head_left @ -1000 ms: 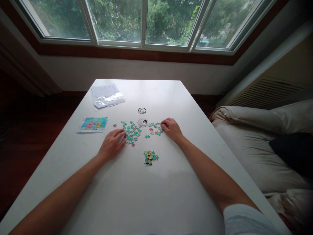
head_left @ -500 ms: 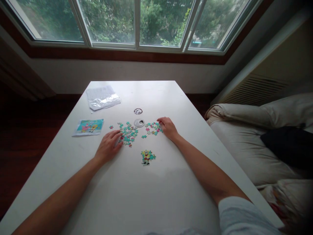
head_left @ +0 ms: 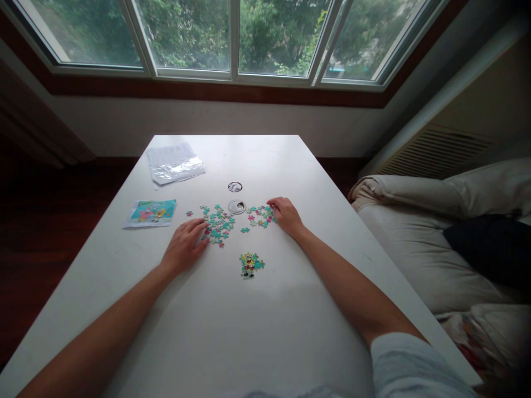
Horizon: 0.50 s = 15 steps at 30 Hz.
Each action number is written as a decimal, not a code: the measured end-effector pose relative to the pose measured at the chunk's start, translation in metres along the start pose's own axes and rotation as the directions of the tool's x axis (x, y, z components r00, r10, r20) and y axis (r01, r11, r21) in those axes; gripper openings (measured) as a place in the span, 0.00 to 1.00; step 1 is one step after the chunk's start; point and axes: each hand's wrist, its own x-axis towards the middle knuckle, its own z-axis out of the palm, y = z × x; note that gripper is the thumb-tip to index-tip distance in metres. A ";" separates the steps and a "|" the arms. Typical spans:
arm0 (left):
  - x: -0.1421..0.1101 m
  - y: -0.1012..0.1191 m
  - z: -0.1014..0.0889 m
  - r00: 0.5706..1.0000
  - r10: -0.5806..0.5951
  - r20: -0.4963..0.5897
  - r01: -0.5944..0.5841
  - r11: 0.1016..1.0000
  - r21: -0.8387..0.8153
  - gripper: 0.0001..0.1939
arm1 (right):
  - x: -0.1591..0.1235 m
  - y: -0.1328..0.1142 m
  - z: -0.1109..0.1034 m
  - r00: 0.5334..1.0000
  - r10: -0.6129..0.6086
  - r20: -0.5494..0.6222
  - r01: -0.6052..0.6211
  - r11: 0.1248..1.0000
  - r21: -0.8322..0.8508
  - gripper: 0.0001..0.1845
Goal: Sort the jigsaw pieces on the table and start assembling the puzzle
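Observation:
My left hand [head_left: 186,241] rests at the left edge of a loose pile of jigsaw pieces [head_left: 219,224], fingers apart and fingertips touching the nearest ones. My right hand [head_left: 286,214] lies on the right side of a smaller group of pieces [head_left: 259,216]. Its fingers are bent, with a gap between thumb and forefinger, and I see nothing held in it. Closer to me lies a joined patch of puzzle [head_left: 249,265] showing a yellow cartoon figure. A small picture sheet [head_left: 153,213] with pink and yellow figures lies left of the pile.
On the white table [head_left: 257,331], a clear plastic sleeve with papers [head_left: 175,164] lies at the far left. Two round fittings sit mid-table, a grey disc [head_left: 237,207] and a dark-rimmed hole [head_left: 235,187]. A beige sofa [head_left: 398,249] flanks the right side.
The view has shifted slightly, so everything sits a little further left than a second ago. Both hands stay at their groups of pieces, and the joined patch looks the same.

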 end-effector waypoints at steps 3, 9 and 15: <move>0.000 0.001 -0.001 1.000 -0.021 -0.005 0.021 1.000 -0.011 0.21 | 0.000 0.000 0.000 1.000 -0.004 -0.001 0.004 1.000 0.001 0.15; 0.001 -0.004 -0.003 0.990 -0.122 -0.067 0.121 0.992 -0.028 0.20 | 0.000 0.000 0.000 1.000 0.002 0.002 -0.002 1.000 -0.002 0.15; 0.003 -0.024 0.001 0.969 -0.215 -0.120 0.217 0.976 0.003 0.23 | -0.001 -0.001 -0.001 0.996 -0.044 0.072 0.043 0.999 0.008 0.17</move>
